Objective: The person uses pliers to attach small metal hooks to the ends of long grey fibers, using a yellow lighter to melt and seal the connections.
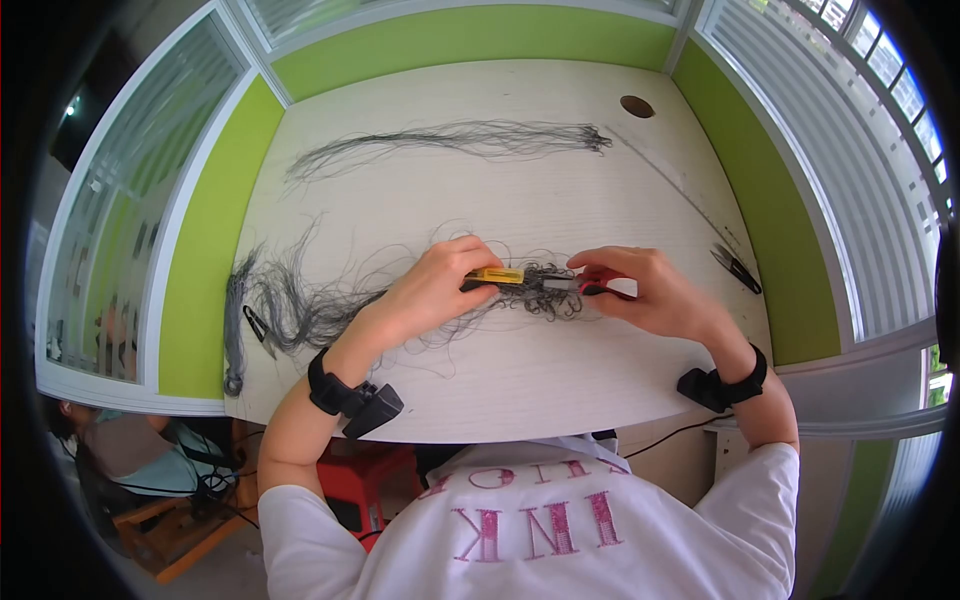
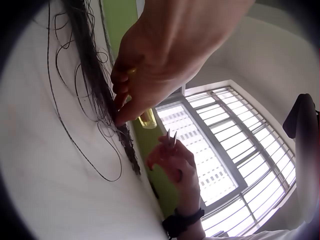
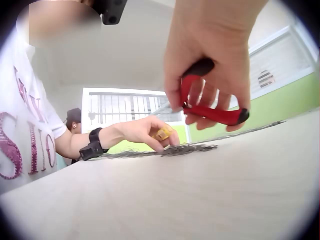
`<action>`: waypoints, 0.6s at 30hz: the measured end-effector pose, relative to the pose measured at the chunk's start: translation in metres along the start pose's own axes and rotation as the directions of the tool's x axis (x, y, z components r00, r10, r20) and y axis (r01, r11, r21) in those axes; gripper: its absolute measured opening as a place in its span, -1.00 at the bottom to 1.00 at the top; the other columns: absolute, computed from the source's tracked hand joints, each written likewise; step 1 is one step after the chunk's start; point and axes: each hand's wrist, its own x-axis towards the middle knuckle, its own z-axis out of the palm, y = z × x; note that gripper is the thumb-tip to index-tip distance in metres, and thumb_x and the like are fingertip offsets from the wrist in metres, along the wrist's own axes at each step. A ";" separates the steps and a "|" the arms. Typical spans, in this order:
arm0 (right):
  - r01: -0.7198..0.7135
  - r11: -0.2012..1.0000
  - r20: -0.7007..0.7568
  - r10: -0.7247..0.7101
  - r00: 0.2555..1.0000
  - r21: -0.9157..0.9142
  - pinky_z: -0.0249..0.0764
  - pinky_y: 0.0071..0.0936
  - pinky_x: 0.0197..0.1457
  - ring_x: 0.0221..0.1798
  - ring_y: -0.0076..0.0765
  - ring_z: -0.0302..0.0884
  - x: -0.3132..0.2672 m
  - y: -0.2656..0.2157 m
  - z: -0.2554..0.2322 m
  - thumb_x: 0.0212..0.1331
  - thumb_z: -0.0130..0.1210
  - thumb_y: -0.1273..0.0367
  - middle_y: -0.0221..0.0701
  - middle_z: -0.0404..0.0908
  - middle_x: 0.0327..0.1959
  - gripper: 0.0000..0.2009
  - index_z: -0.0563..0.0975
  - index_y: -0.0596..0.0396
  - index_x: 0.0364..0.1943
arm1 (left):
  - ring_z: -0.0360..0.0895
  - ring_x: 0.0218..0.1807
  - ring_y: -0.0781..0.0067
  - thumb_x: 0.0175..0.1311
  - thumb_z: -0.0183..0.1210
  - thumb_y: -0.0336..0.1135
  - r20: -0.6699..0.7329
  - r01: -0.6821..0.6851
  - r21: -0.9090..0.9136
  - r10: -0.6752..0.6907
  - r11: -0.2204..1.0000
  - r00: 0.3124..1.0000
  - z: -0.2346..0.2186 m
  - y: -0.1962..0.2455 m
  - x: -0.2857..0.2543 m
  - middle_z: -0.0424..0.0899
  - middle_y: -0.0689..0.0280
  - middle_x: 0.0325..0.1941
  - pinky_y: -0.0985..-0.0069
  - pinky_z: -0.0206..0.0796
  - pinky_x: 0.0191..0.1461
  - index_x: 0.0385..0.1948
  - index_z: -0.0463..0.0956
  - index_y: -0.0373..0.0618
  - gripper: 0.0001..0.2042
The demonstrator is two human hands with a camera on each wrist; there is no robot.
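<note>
A long bundle of thin dark strands (image 1: 370, 305) lies across the desk, ending in a tangle of small curls (image 1: 555, 300). My left hand (image 1: 435, 285) grips a yellow see-through handled tool (image 1: 497, 275), fingertips down at the strands; the palm hides part of this tool. Over the curled end, my right hand (image 1: 645, 290) holds pliers (image 3: 212, 114) with red and black handles. Their handles stand spread in the right wrist view, and their tips (image 2: 171, 137) are parted in the left wrist view. From above, the jaws overlap the curls.
Another strand bundle (image 1: 450, 138) stretches across the back. A darker bundle (image 1: 234, 320) and black snips (image 1: 260, 330) lie left; more black snips (image 1: 737, 268) lie right, below a thin pale strip (image 1: 680, 190). Green partitions (image 1: 480, 45) bound the desk, which has a round hole (image 1: 637, 106).
</note>
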 end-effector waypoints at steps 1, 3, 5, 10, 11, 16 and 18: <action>0.074 0.990 -0.020 -0.077 0.997 -0.121 0.50 -0.38 -0.15 -0.27 -0.23 0.60 0.000 0.000 0.005 0.04 0.18 0.46 -0.21 0.62 -0.28 -0.69 0.53 0.22 -0.08 | 0.52 -0.33 0.41 0.06 0.29 -0.47 0.003 0.000 -0.001 0.000 1.000 1.000 0.002 -0.001 0.000 0.57 0.27 -0.20 0.56 0.37 -0.29 -0.25 0.57 -0.27 -0.79; 0.107 0.973 -0.061 -0.121 0.991 -0.203 0.52 -0.33 -0.20 -0.28 -0.12 0.60 0.002 -0.001 0.011 -0.05 0.20 0.49 -0.22 0.63 -0.28 -0.71 0.53 0.21 -0.16 | 0.52 -0.40 0.44 0.08 0.27 -0.48 -0.065 0.008 -0.029 -0.010 1.000 0.998 0.004 -0.002 0.000 0.60 0.24 -0.35 0.57 0.37 -0.31 -0.27 0.58 -0.30 -0.81; 0.022 0.998 -0.074 -0.025 0.997 -0.051 0.44 -0.33 -0.07 -0.27 -0.24 0.57 0.004 -0.003 0.014 -0.01 0.20 0.48 -0.32 0.60 -0.32 -0.68 0.52 0.16 -0.09 | 0.51 -0.42 0.49 0.09 0.27 -0.47 -0.064 0.063 -0.098 -0.070 0.993 0.996 0.003 0.001 0.000 0.62 0.23 -0.38 0.58 0.37 -0.31 -0.27 0.58 -0.30 -0.82; 0.173 0.950 -0.031 -0.187 0.982 -0.260 0.39 -0.37 -0.08 -0.28 -0.29 0.55 0.002 -0.006 0.019 -0.06 0.23 0.47 -0.38 0.59 -0.35 -0.71 0.54 0.09 -0.17 | 0.49 -0.42 0.64 0.14 0.27 -0.46 -0.015 0.197 -0.250 -0.207 0.948 0.978 0.001 0.003 -0.002 0.66 0.25 -0.44 0.63 0.35 -0.29 -0.26 0.60 -0.31 -0.83; 0.231 0.890 0.014 -0.246 0.969 -0.393 0.38 -0.38 -0.09 -0.29 -0.32 0.53 0.000 -0.008 0.022 -0.08 0.25 0.46 -0.41 0.58 -0.36 -0.72 0.55 0.07 -0.20 | 0.48 -0.41 0.67 0.15 0.27 -0.45 -0.032 0.201 -0.289 -0.219 0.936 0.975 0.003 0.001 -0.003 0.66 0.28 -0.44 0.64 0.35 -0.29 -0.26 0.60 -0.30 -0.83; 0.299 0.704 -0.008 -0.396 0.918 -0.644 0.28 -0.42 -0.23 -0.38 -0.39 0.46 0.000 -0.013 0.038 -0.10 0.26 0.38 -0.47 0.46 -0.49 -0.79 0.52 0.03 -0.33 | 0.44 -0.42 0.71 0.15 0.27 -0.45 -0.040 0.222 -0.302 -0.245 0.927 0.969 0.004 0.002 -0.003 0.64 0.35 -0.46 0.67 0.32 -0.32 -0.26 0.61 -0.29 -0.84; 0.304 0.664 -0.003 -0.419 0.908 -0.683 0.26 -0.42 -0.27 -0.41 -0.40 0.43 0.002 -0.014 0.041 -0.09 0.24 0.38 -0.48 0.42 -0.52 -0.81 0.52 0.04 -0.36 | 0.41 -0.44 0.71 0.13 0.30 -0.45 -0.067 0.186 -0.281 -0.213 0.942 0.975 0.004 0.001 -0.003 0.63 0.37 -0.45 0.69 0.29 -0.34 -0.27 0.60 -0.29 -0.83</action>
